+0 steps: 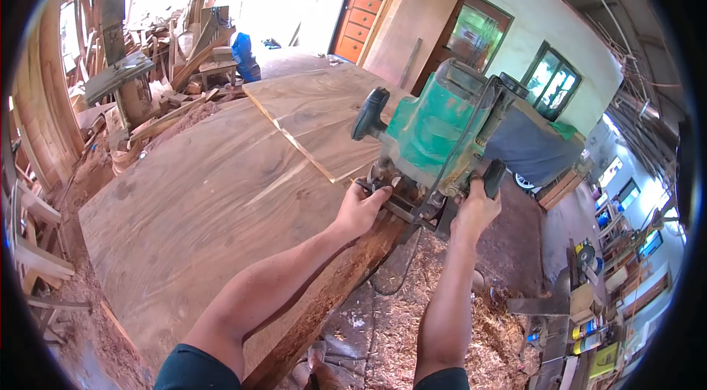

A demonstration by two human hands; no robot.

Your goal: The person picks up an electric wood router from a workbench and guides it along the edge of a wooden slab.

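A green plunge router (431, 117) with black side handles sits at the near right edge of a large wooden panel (213, 191), tilted in my view. My left hand (361, 211) is closed on the metal parts at the router's base, thumb on top. My right hand (476, 211) grips the router low on its right side, against the black knob. A cord runs down the body and loops below the edge. The router's bit is hidden. A thin, light wood strip (291, 138) lies across the panel, ending close to my left hand.
Wood shavings (456, 316) cover the floor at lower right. Scrap timber (169, 95) and a blue bag (244, 57) stand at the back left. A cloth-covered vehicle (534, 139) is beyond the router. Shelves of tools and cans (589, 335) line the right.
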